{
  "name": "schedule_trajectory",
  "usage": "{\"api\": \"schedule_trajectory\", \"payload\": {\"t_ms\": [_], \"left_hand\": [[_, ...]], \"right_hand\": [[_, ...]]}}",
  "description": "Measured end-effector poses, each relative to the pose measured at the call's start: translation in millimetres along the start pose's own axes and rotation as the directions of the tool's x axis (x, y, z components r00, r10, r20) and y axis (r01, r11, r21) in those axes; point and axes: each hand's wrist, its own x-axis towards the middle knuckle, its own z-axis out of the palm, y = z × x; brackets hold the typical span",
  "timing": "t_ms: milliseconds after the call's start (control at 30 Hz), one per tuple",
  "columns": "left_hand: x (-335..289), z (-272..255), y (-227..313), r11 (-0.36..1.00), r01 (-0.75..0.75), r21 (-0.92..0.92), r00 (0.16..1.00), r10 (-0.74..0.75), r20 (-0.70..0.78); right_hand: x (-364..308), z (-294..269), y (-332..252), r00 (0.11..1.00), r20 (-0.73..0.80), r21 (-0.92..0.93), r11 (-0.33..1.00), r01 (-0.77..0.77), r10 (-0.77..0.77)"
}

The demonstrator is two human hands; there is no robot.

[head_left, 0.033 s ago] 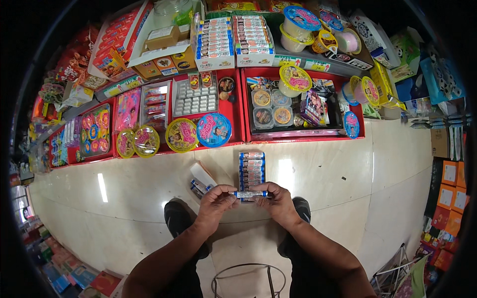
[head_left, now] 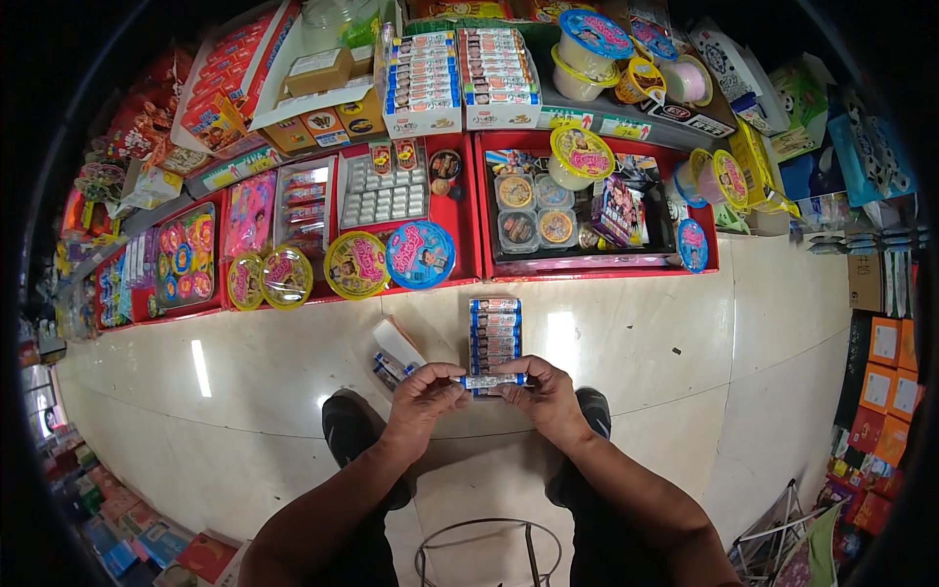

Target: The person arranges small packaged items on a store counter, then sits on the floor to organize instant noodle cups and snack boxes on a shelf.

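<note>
Between both hands I hold a small candy roll (head_left: 492,382) in a white wrapper with blue ends, lying level. My left hand (head_left: 428,393) pinches its left end. My right hand (head_left: 544,395) grips the right end with thumb and fingers. Just beyond and partly under the hands, a stack of like candy rolls (head_left: 496,328) lies in a column on the floor; its near part is covered by my fingers. Left of it a small white box (head_left: 399,344) rests tilted, with a few blue-ended rolls (head_left: 391,369) by its near edge.
A red display shelf (head_left: 597,269) runs across the far side, holding round yellow and blue tubs (head_left: 421,256) and clear cups. Above it stand boxes filled with similar rolls (head_left: 423,83). My shoes (head_left: 354,428) flank the hands. A round metal stool frame (head_left: 489,523) shows between my legs.
The right fingertips have shifted very slightly on the roll. Otherwise the hands and the things around them keep their places.
</note>
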Motion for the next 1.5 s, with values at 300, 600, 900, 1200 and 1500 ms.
{"api": "schedule_trajectory", "payload": {"t_ms": [300, 600, 900, 1200, 1500], "left_hand": [[3, 10, -4, 0.991, 0.073, -0.111, 0.979, -0.092, -0.183], [9, 12, 5, 0.992, 0.112, 0.063, 0.973, -0.097, -0.211], [17, 2, 2, 0.986, 0.165, 0.004, 0.972, -0.162, -0.170], [25, 5, -1, 0.976, 0.215, -0.020, 0.959, -0.215, -0.185], [19, 26, -34, 0.944, 0.243, 0.222, 0.967, -0.255, 0.025]], "right_hand": [[4, 10, -8, 0.983, -0.092, -0.179, 0.974, 0.139, -0.157], [21, -2, -3, 0.972, -0.064, 0.005, 0.974, -0.228, 0.228], [21, -4, -3, 0.952, -0.088, 0.030, 0.956, -0.290, 0.292], [21, 1, 2, 0.986, -0.135, 0.221, 0.973, -0.068, 0.100], [10, 12, 34, 0.981, -0.182, -0.103, 0.992, -0.078, 0.059]]}}
